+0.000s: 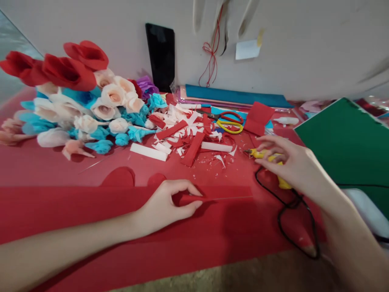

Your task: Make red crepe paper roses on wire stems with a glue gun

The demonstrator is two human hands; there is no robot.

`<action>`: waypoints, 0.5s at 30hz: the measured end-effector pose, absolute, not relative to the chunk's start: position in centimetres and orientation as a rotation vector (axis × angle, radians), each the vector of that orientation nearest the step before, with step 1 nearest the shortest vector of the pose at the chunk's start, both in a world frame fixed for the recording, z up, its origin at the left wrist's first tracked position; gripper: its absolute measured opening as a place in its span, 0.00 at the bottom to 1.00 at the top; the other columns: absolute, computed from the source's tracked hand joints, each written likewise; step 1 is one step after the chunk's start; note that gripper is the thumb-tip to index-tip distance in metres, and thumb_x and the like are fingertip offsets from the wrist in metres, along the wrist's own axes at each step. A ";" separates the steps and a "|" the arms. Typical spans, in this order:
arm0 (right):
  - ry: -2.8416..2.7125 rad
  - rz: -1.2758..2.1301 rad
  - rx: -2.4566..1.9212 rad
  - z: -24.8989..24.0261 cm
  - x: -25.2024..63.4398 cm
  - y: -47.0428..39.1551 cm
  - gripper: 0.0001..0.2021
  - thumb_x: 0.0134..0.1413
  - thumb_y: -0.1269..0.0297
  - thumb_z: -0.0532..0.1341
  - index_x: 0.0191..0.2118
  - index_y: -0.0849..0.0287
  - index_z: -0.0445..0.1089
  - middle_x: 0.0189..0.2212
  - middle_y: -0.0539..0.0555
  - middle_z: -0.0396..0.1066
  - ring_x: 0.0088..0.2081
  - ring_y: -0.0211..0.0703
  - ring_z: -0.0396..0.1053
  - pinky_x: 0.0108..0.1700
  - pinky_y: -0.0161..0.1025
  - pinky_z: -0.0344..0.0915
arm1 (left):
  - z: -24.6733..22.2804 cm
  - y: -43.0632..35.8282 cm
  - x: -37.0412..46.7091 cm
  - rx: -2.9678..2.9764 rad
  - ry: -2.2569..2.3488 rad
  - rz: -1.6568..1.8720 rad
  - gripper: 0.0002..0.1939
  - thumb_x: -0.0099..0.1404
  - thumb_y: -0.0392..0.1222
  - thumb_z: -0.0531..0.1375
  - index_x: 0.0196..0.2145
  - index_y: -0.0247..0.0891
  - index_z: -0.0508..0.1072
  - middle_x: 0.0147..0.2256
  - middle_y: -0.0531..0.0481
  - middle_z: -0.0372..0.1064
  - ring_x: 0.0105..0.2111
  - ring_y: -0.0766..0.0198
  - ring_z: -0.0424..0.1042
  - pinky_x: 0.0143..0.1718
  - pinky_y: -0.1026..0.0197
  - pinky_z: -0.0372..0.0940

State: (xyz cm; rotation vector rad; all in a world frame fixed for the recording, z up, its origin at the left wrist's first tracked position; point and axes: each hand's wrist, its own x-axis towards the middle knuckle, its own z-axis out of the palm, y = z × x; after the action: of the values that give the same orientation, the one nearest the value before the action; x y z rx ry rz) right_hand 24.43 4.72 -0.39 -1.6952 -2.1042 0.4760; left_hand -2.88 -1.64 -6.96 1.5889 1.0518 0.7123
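My left hand (172, 200) is closed in a pinch, thumb and forefinger meeting on red paper (185, 198). A thin, pale, wire-like line (227, 198) runs rightward from those fingertips. My right hand (284, 160) is loosely curved over a yellow glue gun (284, 181), its fingers apart. The gun's nozzle points left; part of its body is hidden behind the fingers and thumb. A black cord (281, 221) loops below it. Rounded red paper petals (120, 177) lie just beyond my left hand.
Paper flowers (114, 95) in red, cream and blue are heaped at the left. Red and white paper scraps (194, 148) lie mid-table beside scissors (231, 122). A black phone (161, 56) leans on the wall. A green board (346, 142) stands at the right.
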 end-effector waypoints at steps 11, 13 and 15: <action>-1.813 0.470 -2.499 -5.2 32.2 5.4 0.15 0.58 0.61 0.54 0.47 0.63 0.61 0.43 0.56 0.63 0.41 0.40 0.64 0.41 0.43 0.65 | -6.9 -1.8 -2.8 1.606 1.105 0.717 0.04 0.56 0.39 0.59 0.30 0.37 0.70 0.32 0.52 0.71 0.34 0.66 0.70 0.37 0.66 0.62; -1.785 0.491 -2.565 -5.2 32.1 5.5 0.15 0.58 0.61 0.54 0.47 0.63 0.61 0.43 0.56 0.63 0.41 0.41 0.64 0.42 0.43 0.65 | -6.9 -1.8 -2.8 1.609 1.105 0.720 0.04 0.56 0.39 0.59 0.31 0.37 0.70 0.32 0.52 0.70 0.34 0.66 0.70 0.37 0.66 0.62; -1.795 0.513 -2.584 -5.0 31.9 5.4 0.15 0.57 0.60 0.54 0.47 0.63 0.61 0.44 0.56 0.62 0.42 0.41 0.64 0.43 0.44 0.64 | -6.8 -1.7 -2.8 1.613 1.101 0.722 0.04 0.55 0.39 0.59 0.31 0.37 0.70 0.32 0.52 0.70 0.34 0.66 0.70 0.37 0.66 0.62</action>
State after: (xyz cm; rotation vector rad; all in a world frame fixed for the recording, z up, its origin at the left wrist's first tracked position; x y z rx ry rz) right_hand 31.88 5.43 -4.97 -2.5841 -1.7954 0.5126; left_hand -2.76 -1.73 -6.83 1.6127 1.1012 0.7222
